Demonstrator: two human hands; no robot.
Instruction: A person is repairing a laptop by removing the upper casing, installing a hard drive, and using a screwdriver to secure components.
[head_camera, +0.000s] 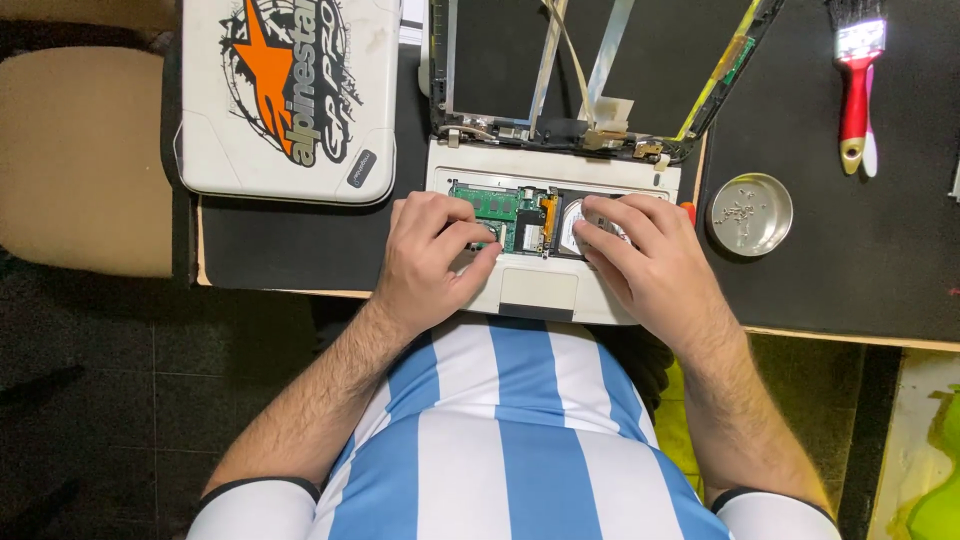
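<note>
Opened white laptop base (553, 292) at 12 o'clock from torso, near table edge, keyboard removed, green circuit board (497, 205) and silver hard drive (578, 222) exposed. Left hand (432, 255) curled, fingertips pressed on base beside board; nothing gripped. Right hand (645, 258) loosely spread, fingers resting over drive; grip cannot be told. Small metal dish (750, 213) at 3 o'clock of base. Red-handled brush (857, 85) at 1 o'clock. Closed white laptop (290, 95) at 10 o'clock.

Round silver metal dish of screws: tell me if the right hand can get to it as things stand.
Probably yes. The round silver metal dish sits just beside the right hand on the black mat, with nothing between them; the hand rests on the opened white laptop.
</note>
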